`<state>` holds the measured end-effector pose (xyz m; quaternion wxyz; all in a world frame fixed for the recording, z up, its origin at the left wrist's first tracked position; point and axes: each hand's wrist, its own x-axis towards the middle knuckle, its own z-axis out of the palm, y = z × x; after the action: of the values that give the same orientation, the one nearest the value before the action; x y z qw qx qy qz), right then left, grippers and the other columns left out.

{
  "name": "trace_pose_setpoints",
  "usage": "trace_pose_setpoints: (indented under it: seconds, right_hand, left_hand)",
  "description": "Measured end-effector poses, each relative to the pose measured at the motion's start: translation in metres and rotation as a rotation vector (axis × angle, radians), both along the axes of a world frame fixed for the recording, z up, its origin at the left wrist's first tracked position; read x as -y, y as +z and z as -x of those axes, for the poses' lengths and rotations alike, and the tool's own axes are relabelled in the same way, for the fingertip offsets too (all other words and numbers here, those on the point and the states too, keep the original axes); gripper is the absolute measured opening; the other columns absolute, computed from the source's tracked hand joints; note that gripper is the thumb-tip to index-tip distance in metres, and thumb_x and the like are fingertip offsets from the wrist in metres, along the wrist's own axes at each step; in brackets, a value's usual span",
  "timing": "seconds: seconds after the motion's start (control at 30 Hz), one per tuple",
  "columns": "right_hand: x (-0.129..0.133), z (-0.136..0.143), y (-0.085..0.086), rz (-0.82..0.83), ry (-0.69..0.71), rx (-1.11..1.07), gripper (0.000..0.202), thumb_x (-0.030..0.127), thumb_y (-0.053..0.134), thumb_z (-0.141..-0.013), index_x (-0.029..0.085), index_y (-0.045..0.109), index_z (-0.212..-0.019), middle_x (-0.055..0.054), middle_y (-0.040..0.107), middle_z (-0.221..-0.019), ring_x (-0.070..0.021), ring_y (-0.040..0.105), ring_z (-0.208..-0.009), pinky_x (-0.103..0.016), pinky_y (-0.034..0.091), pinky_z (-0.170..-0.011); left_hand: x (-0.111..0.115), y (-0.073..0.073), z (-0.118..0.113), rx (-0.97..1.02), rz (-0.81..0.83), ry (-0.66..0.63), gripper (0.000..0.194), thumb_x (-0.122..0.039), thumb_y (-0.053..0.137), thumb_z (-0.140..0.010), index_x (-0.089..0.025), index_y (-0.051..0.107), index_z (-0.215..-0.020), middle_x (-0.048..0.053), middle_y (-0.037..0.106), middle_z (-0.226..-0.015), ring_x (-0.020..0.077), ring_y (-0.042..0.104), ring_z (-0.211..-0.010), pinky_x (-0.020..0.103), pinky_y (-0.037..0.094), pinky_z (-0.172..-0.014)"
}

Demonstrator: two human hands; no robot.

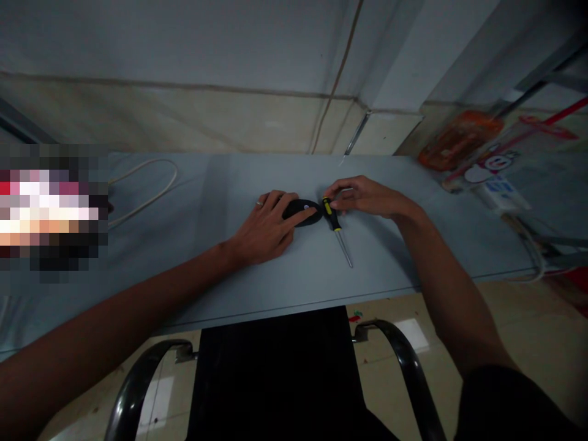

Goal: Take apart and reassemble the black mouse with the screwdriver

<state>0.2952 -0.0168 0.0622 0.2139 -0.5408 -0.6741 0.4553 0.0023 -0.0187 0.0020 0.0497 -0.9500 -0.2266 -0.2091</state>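
A black computer mouse (303, 212) lies on the grey tabletop. My left hand (272, 226) grips it from the left, with the thumb along its near side and a ring on one finger. Just right of the mouse is a screwdriver (331, 214) with a black and yellow handle, its metal shaft slanting toward the table's front edge. The fingertips of my right hand (356, 197) are closed on the top end of that handle. The handle's upper end sits very close to the mouse; whether they touch I cannot tell.
On the right stand an orange container (462, 139) and a clear cup (503, 153) with a snowman print, beside a white block (498, 193) and cables. A pale cable (158, 162) loops at left near a blurred-out patch. A black chair (275, 373) faces the table (294, 285).
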Motion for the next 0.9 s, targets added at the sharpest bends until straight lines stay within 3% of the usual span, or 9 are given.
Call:
trace_pose_setpoints:
  seconds: [0.23,0.53,0.63,0.77,0.9]
  right_hand:
    - [0.001,-0.001,-0.002,-0.070,-0.012,0.104,0.042,0.055,0.083,-0.077,0.019,0.070,-0.095,-0.004,0.073,-0.084,-0.0148,0.064,-0.070,-0.032,0.052,-0.064]
    - [-0.003,-0.010,-0.005,-0.071,0.018,0.138,0.037,0.049,0.080,-0.080,0.020,0.071,-0.101,-0.006,0.075,-0.088,-0.0188,0.069,-0.073,-0.038,0.059,-0.070]
    - [-0.003,-0.010,-0.004,-0.229,0.049,0.201,0.037,0.047,0.078,-0.081,0.020,0.073,-0.106,-0.008,0.077,-0.098,-0.0215,0.071,-0.085,-0.040,0.058,-0.078]
    - [0.006,0.007,0.003,-0.599,0.095,0.299,0.025,0.042,0.071,-0.091,0.019,0.075,-0.099,-0.008,0.077,-0.100,-0.0196,0.067,-0.086,-0.037,0.051,-0.080]
    - [0.016,0.026,0.008,-0.690,0.295,0.341,0.024,0.040,0.065,-0.098,0.019,0.075,-0.093,-0.005,0.074,-0.091,-0.0171,0.066,-0.082,-0.033,0.047,-0.078]
  left_hand:
    - [0.001,0.001,0.000,0.003,-0.011,0.001,0.056,-0.018,0.045,-0.101,-0.027,0.044,-0.157,0.015,0.046,-0.146,0.0350,0.045,-0.129,0.056,0.049,-0.105]
    - [0.000,0.000,0.000,0.006,-0.014,0.008,0.054,-0.016,0.047,-0.098,-0.022,0.047,-0.152,0.016,0.047,-0.149,0.0346,0.045,-0.129,0.055,0.049,-0.105]
    - [0.000,0.001,0.000,0.003,0.000,-0.002,0.056,-0.016,0.048,-0.098,-0.021,0.046,-0.153,0.016,0.046,-0.150,0.0356,0.044,-0.130,0.056,0.048,-0.107]
    - [0.000,0.001,0.000,0.014,0.011,0.000,0.055,-0.017,0.049,-0.099,-0.022,0.047,-0.153,0.016,0.046,-0.150,0.0350,0.044,-0.131,0.055,0.046,-0.109]
    - [0.000,0.001,0.000,0.013,-0.002,0.000,0.056,-0.016,0.050,-0.097,-0.024,0.048,-0.152,0.013,0.048,-0.150,0.0351,0.043,-0.132,0.054,0.045,-0.109]
